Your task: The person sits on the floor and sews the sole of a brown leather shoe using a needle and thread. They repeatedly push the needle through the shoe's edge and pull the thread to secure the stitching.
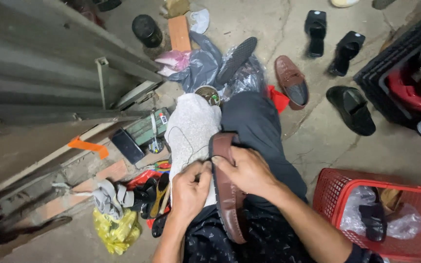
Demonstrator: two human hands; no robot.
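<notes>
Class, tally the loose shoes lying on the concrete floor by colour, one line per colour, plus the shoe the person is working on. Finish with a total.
Black shoes on the floor: 3
Brown loafer on the floor: 1
Brown shoe on the lap, held by the left hand and right hand: 1
Total: 5

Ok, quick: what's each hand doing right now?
Left hand: closed, pinching something small at the shoe's edge; what, cannot be told.
Right hand: closed on the brown loafer, holding it on the lap.
</notes>
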